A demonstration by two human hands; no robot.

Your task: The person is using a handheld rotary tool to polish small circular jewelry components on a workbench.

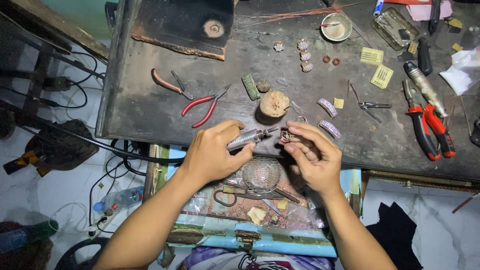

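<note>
The left hand (pixel 212 152) grips a rotary tool (pixel 247 137); right hand (pixel 312 155) fingers pinch a ring (pixel 287 135) at its tip, needing steadiness.

— How's my feed looking on your end?

— I see bright, cool light from above, falling mostly on the bench (pixel 150 107) and both hands. The left hand (pixel 212 152) and right hand (pixel 315 155) are evenly lit and sharp.

— Any glare?

— I get small highlights on the metal tool (pixel 247 137) and the white floor (pixel 445 220). Shadows under the pliers (pixel 205 104) are short and soft.

— Edges?

— My corners go dim, and the bench edges bow outward like a wide lens. The lower left is murky; I can't make out detail there.
</note>
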